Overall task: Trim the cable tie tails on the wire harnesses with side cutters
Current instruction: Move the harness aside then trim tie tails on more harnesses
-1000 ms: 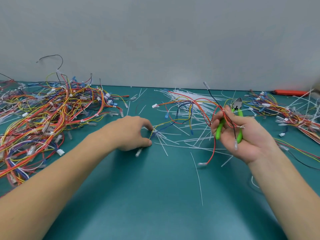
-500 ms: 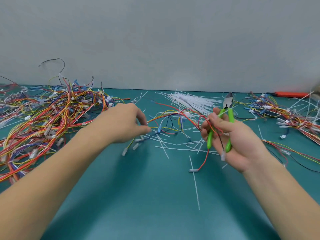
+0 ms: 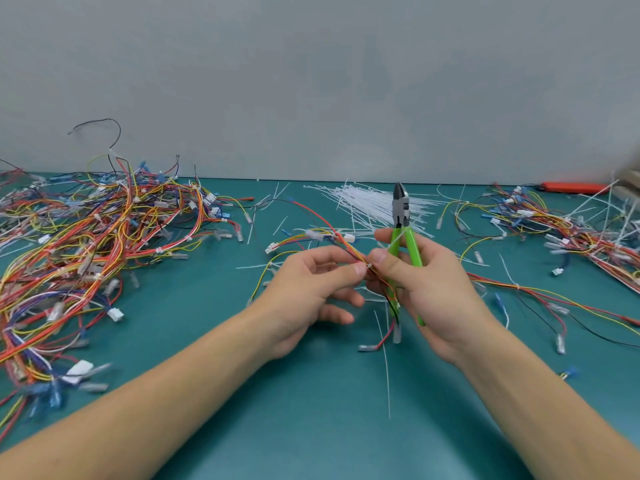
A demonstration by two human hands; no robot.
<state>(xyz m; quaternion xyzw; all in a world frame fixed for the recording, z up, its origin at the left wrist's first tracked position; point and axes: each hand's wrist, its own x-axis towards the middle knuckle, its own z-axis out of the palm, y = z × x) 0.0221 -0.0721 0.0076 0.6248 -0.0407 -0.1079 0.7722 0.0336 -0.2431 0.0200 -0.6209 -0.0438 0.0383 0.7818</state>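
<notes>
A thin wire harness (image 3: 325, 237) of red, yellow and black wires hangs between both hands above the teal mat. My left hand (image 3: 308, 289) pinches the bundle between thumb and forefinger. My right hand (image 3: 429, 282) pinches the same bundle right beside it and also grips the green-handled side cutters (image 3: 403, 226), whose jaws point up and away. A small white cable tie head (image 3: 369, 265) sits on the wires where the fingertips meet. The harness's lower wires dangle to the mat under my right hand.
A large tangle of harnesses (image 3: 86, 244) covers the left of the mat. Another pile (image 3: 561, 226) lies at the right. A heap of white cable ties (image 3: 370, 204) sits at the back centre, with cut tails scattered around. An orange tool (image 3: 571, 187) lies by the wall.
My left hand has moved right and up from the mat to meet my right hand, and now pinches the harness there. The cutters have tipped more upright.
</notes>
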